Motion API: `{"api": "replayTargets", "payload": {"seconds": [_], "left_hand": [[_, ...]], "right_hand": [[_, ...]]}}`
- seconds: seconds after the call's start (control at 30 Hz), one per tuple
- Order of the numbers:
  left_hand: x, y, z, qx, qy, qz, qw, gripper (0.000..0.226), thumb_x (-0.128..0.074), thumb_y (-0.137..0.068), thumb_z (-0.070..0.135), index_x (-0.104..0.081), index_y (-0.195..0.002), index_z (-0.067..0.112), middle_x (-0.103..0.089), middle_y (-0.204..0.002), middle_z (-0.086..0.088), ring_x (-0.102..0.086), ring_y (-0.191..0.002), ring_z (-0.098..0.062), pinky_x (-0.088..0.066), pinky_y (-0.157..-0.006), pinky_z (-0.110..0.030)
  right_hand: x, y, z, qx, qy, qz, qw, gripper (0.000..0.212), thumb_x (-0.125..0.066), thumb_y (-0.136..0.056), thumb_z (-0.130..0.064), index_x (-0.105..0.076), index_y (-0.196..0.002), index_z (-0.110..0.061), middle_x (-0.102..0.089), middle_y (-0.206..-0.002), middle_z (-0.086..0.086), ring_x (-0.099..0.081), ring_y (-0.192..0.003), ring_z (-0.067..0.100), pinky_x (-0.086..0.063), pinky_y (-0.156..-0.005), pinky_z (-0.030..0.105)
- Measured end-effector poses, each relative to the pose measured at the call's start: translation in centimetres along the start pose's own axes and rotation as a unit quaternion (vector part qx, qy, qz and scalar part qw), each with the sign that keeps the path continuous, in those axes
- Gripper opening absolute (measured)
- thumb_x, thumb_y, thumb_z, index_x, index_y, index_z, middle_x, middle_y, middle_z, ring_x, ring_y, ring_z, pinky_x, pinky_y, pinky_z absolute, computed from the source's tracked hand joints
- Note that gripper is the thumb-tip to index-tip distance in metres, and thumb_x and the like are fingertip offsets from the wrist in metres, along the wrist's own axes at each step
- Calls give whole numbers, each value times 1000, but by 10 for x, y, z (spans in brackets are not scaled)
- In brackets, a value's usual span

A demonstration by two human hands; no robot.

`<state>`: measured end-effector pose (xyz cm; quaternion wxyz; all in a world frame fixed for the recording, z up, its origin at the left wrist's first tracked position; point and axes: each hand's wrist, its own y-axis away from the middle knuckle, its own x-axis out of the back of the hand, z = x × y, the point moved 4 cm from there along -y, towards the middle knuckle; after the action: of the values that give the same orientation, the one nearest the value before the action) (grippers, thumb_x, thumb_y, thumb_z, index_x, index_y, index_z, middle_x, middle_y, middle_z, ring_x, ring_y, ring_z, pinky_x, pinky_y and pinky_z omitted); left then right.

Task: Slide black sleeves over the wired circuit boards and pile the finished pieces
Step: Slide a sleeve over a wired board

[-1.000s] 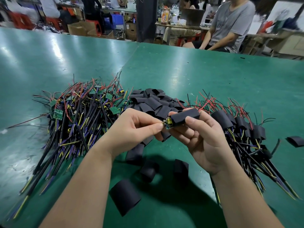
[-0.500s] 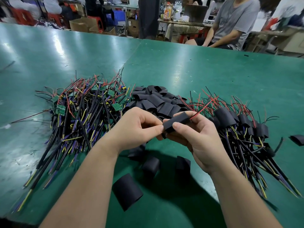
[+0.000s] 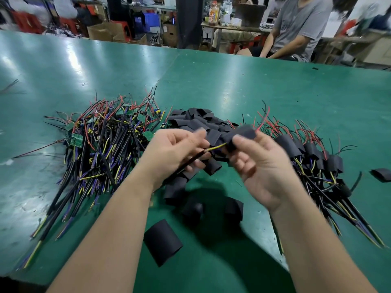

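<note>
While our right hand (image 3: 260, 166) pinches the sideways black sleeve (image 3: 246, 132) and our left hand (image 3: 171, 151) grips its cable (image 3: 215, 147), the finished pile (image 3: 313, 153) lies just beside the right hand.

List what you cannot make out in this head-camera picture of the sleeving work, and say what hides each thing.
1. Head view: the circuit board, covered by the black sleeve that the right hand grips.
2. Head view: how the left hand pinches the cable; motion blur smears its fingertips.
3. Head view: part of the loose sleeves, behind both hands.
4. Head view: the bottle label, too small.
</note>
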<state>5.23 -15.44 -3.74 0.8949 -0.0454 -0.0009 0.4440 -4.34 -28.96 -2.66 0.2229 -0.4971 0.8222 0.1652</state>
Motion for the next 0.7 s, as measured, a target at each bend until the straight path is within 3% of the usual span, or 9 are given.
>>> {"api": "replayTargets", "payload": {"seconds": [0.07,0.1,0.17,0.23,0.3,0.37,0.47,0.57,0.7], "left_hand": [[17,-7,-7,21,-19,127,992,38,-60,-91,43,-70,-74,10,-71,-64,-6,-64,-49,-16,-46,-45,-21],[28,-9,-11,24,-112,199,973,37,-57,-94,40,-70,-76,10,-71,-66,-3,-65,-55,-17,-49,-51,-24],[45,-8,-13,21,-369,286,884,22,-54,-92,31,-69,-89,15,-70,-81,0,-64,-81,-24,-48,-69,-29],[48,-7,-17,46,-507,266,819,26,-54,-90,26,-63,-113,21,-63,-108,-7,-54,-104,-30,-43,-85,-37],[46,-7,-23,78,-560,243,788,37,-54,-89,26,-55,-126,25,-51,-122,-9,-44,-115,-31,-37,-95,-41],[44,-7,-24,83,-580,251,770,39,-56,-88,26,-53,-126,28,-45,-124,-7,-39,-118,-30,-33,-99,-41],[48,-6,-24,81,-582,278,760,38,-59,-87,28,-54,-124,26,-41,-123,-6,-40,-117,-30,-31,-99,-42],[52,-6,-23,85,-585,291,752,35,-58,-89,31,-56,-123,23,-45,-125,-7,-41,-118,-30,-32,-99,-42],[53,-9,-26,93,-614,275,734,32,-55,-90,30,-58,-122,24,-54,-123,-7,-44,-117,-30,-34,-96,-42]], "right_hand": [[9,-3,-25,28,-26,36,999,57,-71,-62,-10,-47,-114,-6,-67,-68,5,-61,-53,11,-40,-41,11],[14,-4,-40,60,-9,55,997,49,-72,-64,-10,-50,-107,-5,-66,-64,3,-61,-50,9,-41,-41,11],[28,-5,-68,143,102,108,979,22,-73,-74,-7,-55,-88,-10,-63,-55,-4,-57,-46,6,-44,-42,14],[42,-6,-90,211,325,190,902,15,-72,-79,-8,-60,-80,-18,-67,-60,-6,-60,-52,9,-50,-51,23],[55,-9,-98,191,556,246,771,9,-70,-77,-13,-66,-82,-19,-71,-75,1,-65,-69,18,-52,-70,31],[64,-12,-92,131,657,261,695,16,-67,-77,-12,-70,-91,-18,-71,-93,10,-64,-88,26,-47,-83,33],[60,-11,-76,137,703,263,647,27,-66,-79,-12,-70,-105,-15,-57,-116,19,-50,-110,36,-38,-95,37],[49,-8,-61,152,754,252,587,30,-67,-79,-15,-69,-108,-22,-47,-128,12,-40,-118,36,-33,-96,43],[52,-10,-52,65,809,204,547,38,-66,-82,-20,-65,-119,-28,-45,-134,6,-42,-125,28,-26,-105,42]]}}
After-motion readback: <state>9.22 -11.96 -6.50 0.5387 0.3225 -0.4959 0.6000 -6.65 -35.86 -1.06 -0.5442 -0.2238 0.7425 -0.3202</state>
